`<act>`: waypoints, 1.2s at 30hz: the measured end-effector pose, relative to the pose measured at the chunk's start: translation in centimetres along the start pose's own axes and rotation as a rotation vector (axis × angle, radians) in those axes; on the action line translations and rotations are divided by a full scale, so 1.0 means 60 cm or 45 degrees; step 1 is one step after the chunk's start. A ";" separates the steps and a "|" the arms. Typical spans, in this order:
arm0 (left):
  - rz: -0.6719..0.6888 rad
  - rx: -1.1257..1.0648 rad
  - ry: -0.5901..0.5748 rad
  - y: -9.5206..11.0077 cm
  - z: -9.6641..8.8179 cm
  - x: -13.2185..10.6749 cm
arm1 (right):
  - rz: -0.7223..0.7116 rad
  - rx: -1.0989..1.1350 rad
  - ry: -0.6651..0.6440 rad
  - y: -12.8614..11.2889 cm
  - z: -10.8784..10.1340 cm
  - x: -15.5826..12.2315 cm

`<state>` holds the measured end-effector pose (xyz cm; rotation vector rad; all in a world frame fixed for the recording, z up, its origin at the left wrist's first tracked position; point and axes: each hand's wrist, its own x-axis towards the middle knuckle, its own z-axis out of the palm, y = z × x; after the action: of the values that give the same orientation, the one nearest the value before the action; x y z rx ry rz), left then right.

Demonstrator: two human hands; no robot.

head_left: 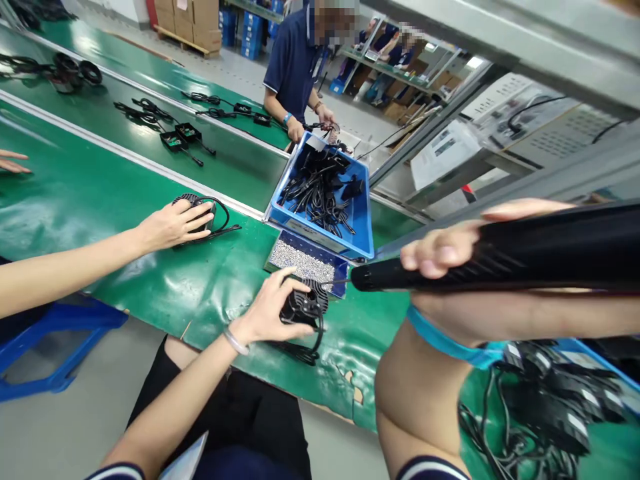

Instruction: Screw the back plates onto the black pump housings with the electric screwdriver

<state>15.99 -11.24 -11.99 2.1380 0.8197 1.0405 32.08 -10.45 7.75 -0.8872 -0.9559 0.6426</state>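
My left hand (267, 312) clasps the round black part (303, 308) on the belt (150, 287); my right hand (450, 257) is closed around the screwdriver (550, 247) (lying level), its tip just right of the part.

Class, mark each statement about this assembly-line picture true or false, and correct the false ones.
1. The left hand grips a black round unit on the green belt. True.
2. The right hand holds a hammer. False: it holds a power screwdriver, tip pointed at the unit.
3. The blue bin holds black cables. True.
4. The screws lie beyond the bin. False: they lie on its near side, beside the gripped unit.
5. The co-worker's hand touches nothing. False: it rests on a second round unit.
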 end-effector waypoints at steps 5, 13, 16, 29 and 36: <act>0.009 0.303 -0.224 0.036 -0.053 0.050 | -0.142 -0.086 0.018 -0.047 0.004 -0.021; 0.390 -0.181 -0.669 -0.022 -0.094 0.085 | 0.044 0.083 -0.061 -0.021 -0.007 -0.027; 0.404 -0.088 -0.592 -0.037 -0.076 0.085 | 0.105 0.125 -0.126 -0.003 -0.007 -0.030; 0.449 -0.004 -0.351 -0.028 -0.052 0.073 | 0.290 0.252 -0.395 -0.009 0.007 -0.053; 0.416 0.079 -0.375 -0.029 -0.047 0.068 | 0.324 0.283 -0.470 -0.007 0.001 -0.067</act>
<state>15.24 -6.42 -10.02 2.4576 0.3760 0.8306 30.26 -13.85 6.48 -0.7079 -1.0820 1.1369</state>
